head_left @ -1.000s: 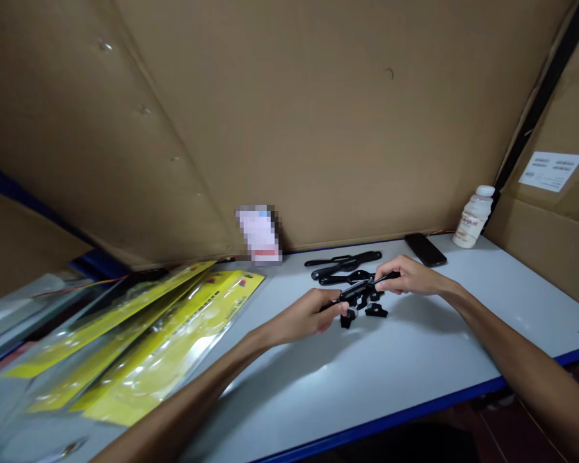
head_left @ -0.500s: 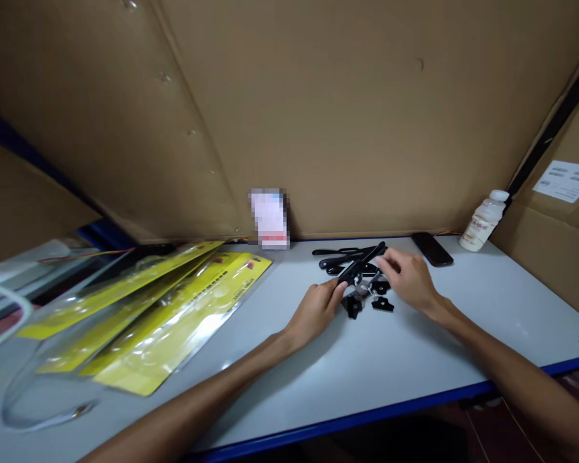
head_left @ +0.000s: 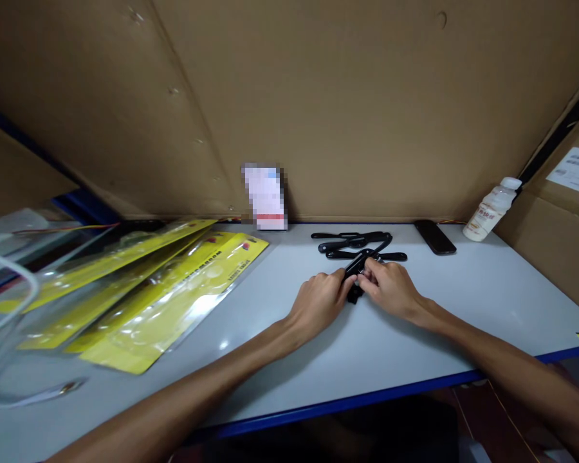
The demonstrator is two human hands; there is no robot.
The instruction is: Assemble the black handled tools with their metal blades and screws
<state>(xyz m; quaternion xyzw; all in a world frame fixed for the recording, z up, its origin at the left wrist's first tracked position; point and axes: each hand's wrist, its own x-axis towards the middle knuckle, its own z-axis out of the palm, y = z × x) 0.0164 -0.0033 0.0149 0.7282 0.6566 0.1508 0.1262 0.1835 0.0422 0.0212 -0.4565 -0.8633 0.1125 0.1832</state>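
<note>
My left hand is closed around a black spokeshave body, which it holds at a slant above the table. Against the same tool, the fingers of my right hand are pinched together at its middle; a small shiny bit shows there, too small to name. Under the hands lies a small black metal plate, mostly covered by them. Just behind, several more black spokeshave bodies lie across one another on the table.
Yellow blister cards in clear plastic fan out at left, near a white cable. A blurred-out phone-like screen leans on the cardboard wall. Back right are a dark phone and a white bottle.
My right hand has come down and left, from above the small plates onto the held spokeshave. The plates are now largely hidden by my hands. The view has shifted slightly.
</note>
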